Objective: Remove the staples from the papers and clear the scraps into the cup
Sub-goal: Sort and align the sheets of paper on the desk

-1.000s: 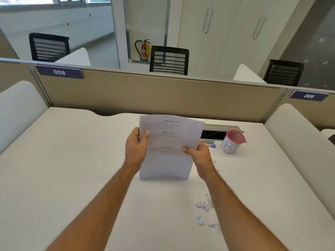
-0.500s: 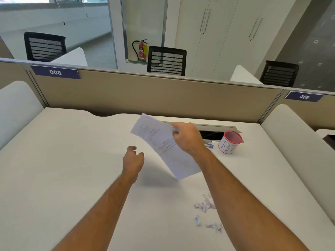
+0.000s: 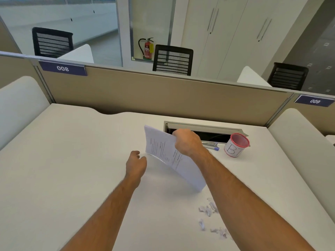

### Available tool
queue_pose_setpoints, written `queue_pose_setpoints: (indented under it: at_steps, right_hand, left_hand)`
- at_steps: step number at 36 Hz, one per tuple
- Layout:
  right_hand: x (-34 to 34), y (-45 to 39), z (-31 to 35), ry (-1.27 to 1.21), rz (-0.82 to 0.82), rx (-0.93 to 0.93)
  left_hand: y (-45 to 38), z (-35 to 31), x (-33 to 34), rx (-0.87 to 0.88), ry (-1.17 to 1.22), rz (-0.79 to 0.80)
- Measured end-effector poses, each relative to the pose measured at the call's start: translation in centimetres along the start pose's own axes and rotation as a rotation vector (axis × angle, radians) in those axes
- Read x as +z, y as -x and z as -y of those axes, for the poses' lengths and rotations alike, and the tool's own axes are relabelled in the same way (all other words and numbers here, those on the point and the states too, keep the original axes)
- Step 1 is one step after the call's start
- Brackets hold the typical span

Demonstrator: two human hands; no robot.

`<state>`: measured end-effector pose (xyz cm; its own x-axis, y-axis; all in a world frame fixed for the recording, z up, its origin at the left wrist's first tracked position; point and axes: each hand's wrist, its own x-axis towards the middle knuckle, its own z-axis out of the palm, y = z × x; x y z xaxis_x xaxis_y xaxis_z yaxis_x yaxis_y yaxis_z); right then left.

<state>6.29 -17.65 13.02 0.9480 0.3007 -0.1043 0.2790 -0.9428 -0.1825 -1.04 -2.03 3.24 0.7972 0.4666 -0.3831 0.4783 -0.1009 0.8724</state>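
Office, numbered cubicle partition (image 3: pixel 163 98), mesh chairs (image 3: pixel 173 59)

Brightness: the scene was bright and evenly lit.
Source: daylight came through the windows (image 3: pixel 59 17) at 11 o'clock.
Shadows: a soft, faint shadow lay on the desk (image 3: pixel 63 169) under the paper (image 3: pixel 174 156).
Distortion: wide-angle bending curved the partition (image 3: pixel 145 95) toward the edges.
Blur: the scraps (image 3: pixel 208 211) at 5 o'clock looked smeared.
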Motion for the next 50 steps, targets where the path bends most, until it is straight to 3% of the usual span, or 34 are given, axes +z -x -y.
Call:
queue_pose_setpoints:
  at_steps: [4, 9, 13, 22, 41, 46, 50]
  right_hand:
    - [-1.3, -0.3, -1.0, -0.162, -0.041, 0.062]
    - [-1.4, -0.9, -4.0, -0.719, -0.002, 0.149]
    - [0.3, -0.5, -6.4, -1.093, 0.092, 0.204]
    - [7.0, 1.1, -8.7, -1.426, 0.031, 0.314]
    - [11.9, -0.1, -10.6, -1.550, 0.054, 0.375]
    - [12.4, -1.3, -11.4, -1.540, -0.042, 0.435]
    - [12.4, -3.1, -12.0, -1.453, -0.222, 0.537]
  left_hand:
    - [-0.2, -0.6, 0.1, -0.046, 0.122, -0.006]
    - [-1.6, -1.8, 0.1, -0.098, 0.290, 0.039]
    - [-2.3, -3.2, -0.1, -0.030, 0.364, 0.077]
    - [-2.0, -4.9, 0.5, 0.132, 0.373, 0.129]
    - [-5.1, -2.6, 3.0, 0.066, 0.294, 0.152]
    - [-5.8, -2.4, 3.6, 0.061, 0.284, 0.148]
    - [-6.2, -2.2, 4.0, 0.057, 0.288, 0.156]
